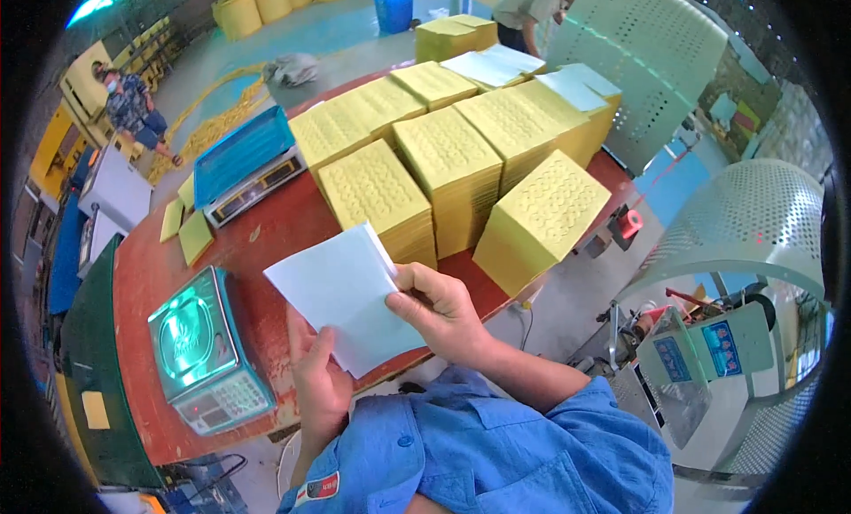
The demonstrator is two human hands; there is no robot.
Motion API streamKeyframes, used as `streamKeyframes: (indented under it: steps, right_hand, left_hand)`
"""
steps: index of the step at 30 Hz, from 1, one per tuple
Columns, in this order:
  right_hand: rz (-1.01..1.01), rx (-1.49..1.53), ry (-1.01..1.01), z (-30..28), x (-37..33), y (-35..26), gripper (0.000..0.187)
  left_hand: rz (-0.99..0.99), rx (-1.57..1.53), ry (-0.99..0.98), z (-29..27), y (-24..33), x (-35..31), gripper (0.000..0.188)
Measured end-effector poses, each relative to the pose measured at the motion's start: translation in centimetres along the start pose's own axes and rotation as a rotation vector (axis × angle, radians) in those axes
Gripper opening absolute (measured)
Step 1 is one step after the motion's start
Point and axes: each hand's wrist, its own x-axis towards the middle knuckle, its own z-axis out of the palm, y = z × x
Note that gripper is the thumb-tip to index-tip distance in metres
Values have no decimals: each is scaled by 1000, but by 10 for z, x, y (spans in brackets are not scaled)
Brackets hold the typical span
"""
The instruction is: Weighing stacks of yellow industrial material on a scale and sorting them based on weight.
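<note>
A thin stack of white paper sheets (341, 288) is held tilted in front of me, over the near edge of the red table. My left hand (319, 381) grips its lower left edge, thumb on the face and fingers behind. At the right edge, my right hand (441, 312) pinches the sheets between thumb and fingers. Whether anything lies behind the sheets is hidden. Just beyond them rises a tall stack of embossed yellow paper (377, 190). Another yellow paper stack (545, 217) stands at an angle near my right hand.
On the red table (146, 248) sit a silver digital scale (191, 332) and a blue-topped scale (244, 164). White sheets (496, 63) cover some rear stacks. A perforated metal guard (745, 221) curves around machinery at right. One person (133, 106) is at far left, another (532, 17) behind the stacks.
</note>
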Motion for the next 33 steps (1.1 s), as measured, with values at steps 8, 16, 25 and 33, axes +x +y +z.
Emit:
streamKeyframes:
  steps: [8, 16, 25, 33]
  right_hand:
    - [-366, -240, 73, -70, 41, -45, 9]
    - [-177, -291, 370, -191, 101, -72, 27]
    - [240, -154, 594, -407, 214, -6, 25]
    - [412, -683, 323, -426, 224, 37, 27]
  left_hand:
    - [-274, -145, -142, 48, -20, 22, 45]
    - [-275, -149, -101, 105, -44, 68, 39]
    - [-28, -85, 20, 90, -60, 89, 48]
    - [11, -69, 68, 83, -58, 93, 44]
